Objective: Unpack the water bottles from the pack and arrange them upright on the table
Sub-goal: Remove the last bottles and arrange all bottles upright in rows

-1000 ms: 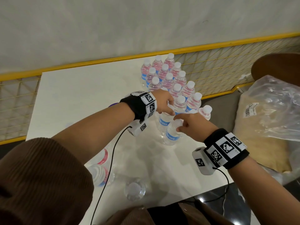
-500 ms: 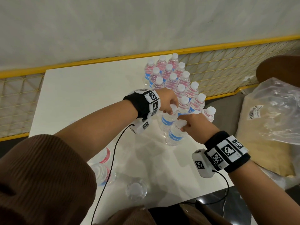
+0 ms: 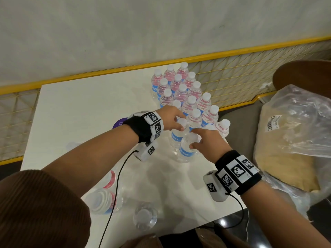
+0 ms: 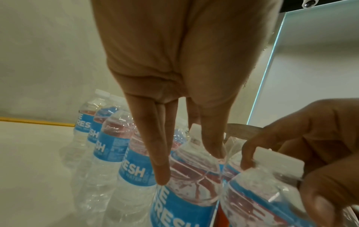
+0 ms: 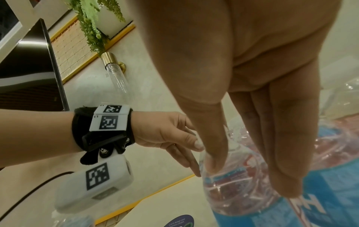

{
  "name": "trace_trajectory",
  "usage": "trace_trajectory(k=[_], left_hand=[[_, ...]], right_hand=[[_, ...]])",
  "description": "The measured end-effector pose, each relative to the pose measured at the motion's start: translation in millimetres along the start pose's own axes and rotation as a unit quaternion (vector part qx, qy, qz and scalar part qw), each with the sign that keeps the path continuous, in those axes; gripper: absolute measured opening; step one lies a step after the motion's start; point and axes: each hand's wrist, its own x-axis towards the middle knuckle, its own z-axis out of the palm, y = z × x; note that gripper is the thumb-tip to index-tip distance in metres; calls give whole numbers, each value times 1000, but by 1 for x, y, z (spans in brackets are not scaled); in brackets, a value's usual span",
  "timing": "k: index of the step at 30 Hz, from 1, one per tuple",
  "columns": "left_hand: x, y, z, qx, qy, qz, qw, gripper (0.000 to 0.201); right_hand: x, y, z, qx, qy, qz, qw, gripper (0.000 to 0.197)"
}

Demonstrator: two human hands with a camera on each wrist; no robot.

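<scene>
Two clear water bottles with blue labels stand on the white table [image 3: 80, 108], at the near end of a cluster of upright bottles [image 3: 180, 92]. My left hand [image 3: 180, 125] grips the top of the left bottle [image 3: 176, 139]; in the left wrist view its fingers [image 4: 161, 169] and thumb straddle the neck and white cap. My right hand [image 3: 194, 140] pinches the cap of the right bottle [image 3: 186, 151], which leans slightly. The right wrist view shows that hand [image 5: 250, 176] with thumb and fingers down around the bottle's shoulder [image 5: 242, 192].
Several more bottles [image 3: 105, 197] lie in clear wrap at the table's near left. A large plastic bag [image 3: 295, 136] sits off the table's right edge. A yellow mesh rail [image 3: 232, 81] runs behind the table. A purple sticker [image 3: 119, 123] is under my left wrist.
Both hands have stayed on the two bottle tops with almost no shift. My head view has drifted a little.
</scene>
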Motion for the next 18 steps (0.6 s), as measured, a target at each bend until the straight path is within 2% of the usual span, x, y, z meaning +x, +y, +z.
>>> trace_trajectory(k=[7, 18], left_hand=[[-2, 7, -7, 19, -2, -13, 1000, 52], [-4, 8, -13, 50, 4, -7, 999, 45]], right_hand=[[3, -3, 4, 3, -2, 0, 1000, 48], [1, -10, -4, -6, -3, -5, 1000, 44]])
